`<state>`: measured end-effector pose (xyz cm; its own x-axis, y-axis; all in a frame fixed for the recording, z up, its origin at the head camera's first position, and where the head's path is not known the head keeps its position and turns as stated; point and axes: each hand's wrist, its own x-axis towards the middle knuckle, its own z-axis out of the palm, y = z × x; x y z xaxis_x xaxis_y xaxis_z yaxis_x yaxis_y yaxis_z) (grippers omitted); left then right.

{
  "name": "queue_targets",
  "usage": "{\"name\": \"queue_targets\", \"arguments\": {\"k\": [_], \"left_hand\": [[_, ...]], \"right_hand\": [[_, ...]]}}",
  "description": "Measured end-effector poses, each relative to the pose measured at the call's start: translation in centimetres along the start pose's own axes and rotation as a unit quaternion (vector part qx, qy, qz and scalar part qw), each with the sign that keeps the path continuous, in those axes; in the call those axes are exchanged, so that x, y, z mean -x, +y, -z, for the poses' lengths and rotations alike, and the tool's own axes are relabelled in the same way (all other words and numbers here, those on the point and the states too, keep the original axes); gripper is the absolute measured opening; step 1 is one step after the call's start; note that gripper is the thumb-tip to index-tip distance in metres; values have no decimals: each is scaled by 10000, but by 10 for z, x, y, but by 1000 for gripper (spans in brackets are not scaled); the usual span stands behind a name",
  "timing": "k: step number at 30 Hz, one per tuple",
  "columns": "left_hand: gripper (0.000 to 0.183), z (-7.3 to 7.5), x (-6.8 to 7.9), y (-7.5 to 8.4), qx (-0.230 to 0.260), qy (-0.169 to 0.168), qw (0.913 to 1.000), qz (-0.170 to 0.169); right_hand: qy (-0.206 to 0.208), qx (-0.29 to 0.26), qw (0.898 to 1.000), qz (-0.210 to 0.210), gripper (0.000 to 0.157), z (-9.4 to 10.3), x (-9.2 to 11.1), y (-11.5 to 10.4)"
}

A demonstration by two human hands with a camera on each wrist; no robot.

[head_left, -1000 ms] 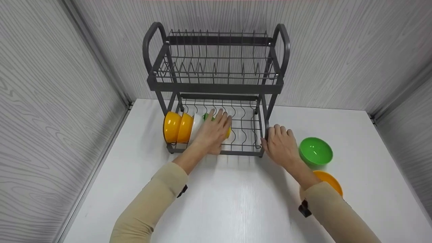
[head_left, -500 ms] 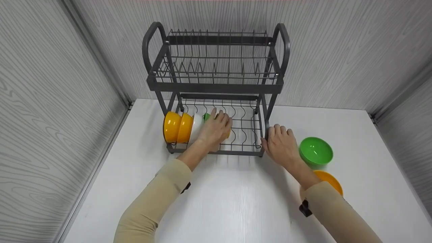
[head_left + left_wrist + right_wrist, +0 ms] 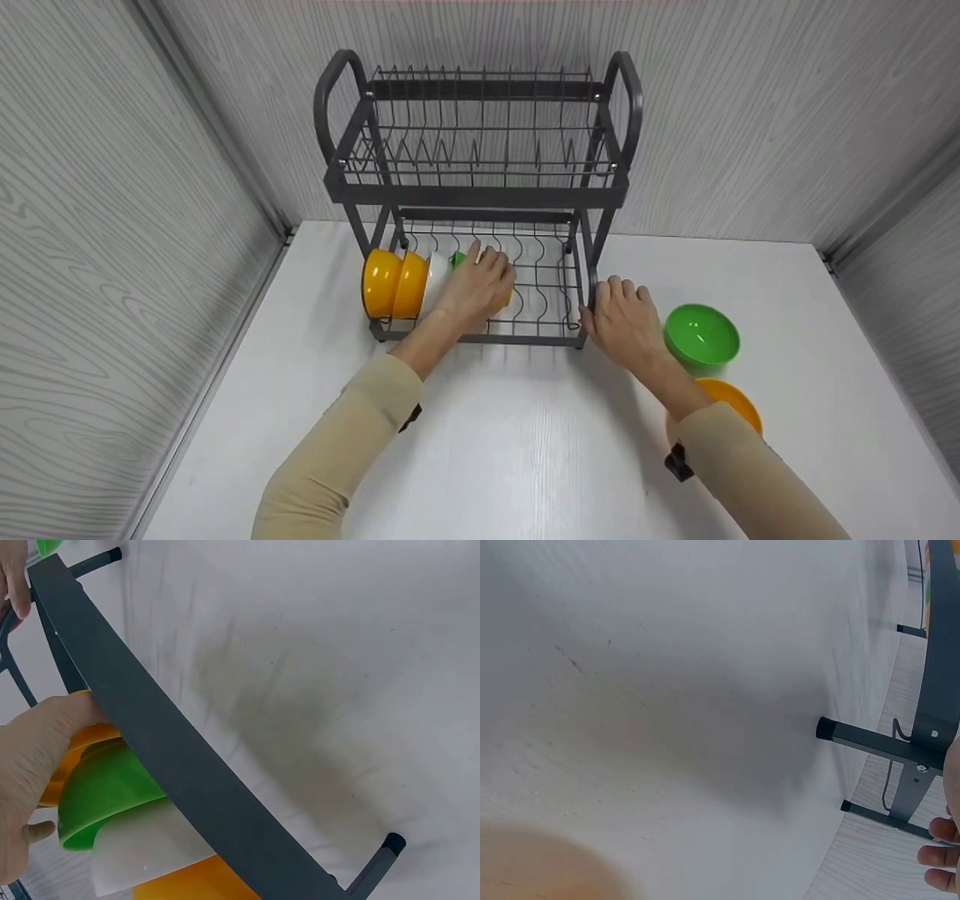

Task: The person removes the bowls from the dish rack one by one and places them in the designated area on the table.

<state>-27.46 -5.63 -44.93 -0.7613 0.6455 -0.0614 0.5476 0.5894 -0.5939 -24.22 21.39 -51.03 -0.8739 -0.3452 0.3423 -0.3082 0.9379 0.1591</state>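
Observation:
A dark two-tier dish rack [image 3: 480,196] stands on the white table. On its lower tier, at the left, orange bowls [image 3: 380,283], a white bowl [image 3: 436,281] and a green bowl [image 3: 112,784] stand on edge in a row. My left hand [image 3: 477,291] grips another orange bowl [image 3: 66,763] at the right end of this row, beside the green one. That bowl is mostly hidden under the hand in the head view. My right hand [image 3: 624,319] holds the rack's right side post, with its fingertips showing beyond the frame in the right wrist view.
A green bowl [image 3: 702,334] sits upright on the table to the right of the rack. Nearer, an orange bowl [image 3: 731,405] is partly covered by the right forearm. Wood-grain panels [image 3: 750,112] wall in the table at the back and both sides.
My left hand has shifted slightly at the orange bowl, and its lower part is now tucked in closer. The right hand stays on the rack, and the other bowls keep their places.

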Motion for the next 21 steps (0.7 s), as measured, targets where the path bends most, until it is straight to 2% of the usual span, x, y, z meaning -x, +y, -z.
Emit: {"name": "queue_targets", "arguments": {"k": [9,21], "left_hand": [[85,4,2,-2,196,44,9997,101],[94,6,8,-6,888,330,9951,276]], "right_hand": [[-43,-55,10000,-42,41,1,1,0],[-10,-61,10000,-10,41,1,1,0]]}}
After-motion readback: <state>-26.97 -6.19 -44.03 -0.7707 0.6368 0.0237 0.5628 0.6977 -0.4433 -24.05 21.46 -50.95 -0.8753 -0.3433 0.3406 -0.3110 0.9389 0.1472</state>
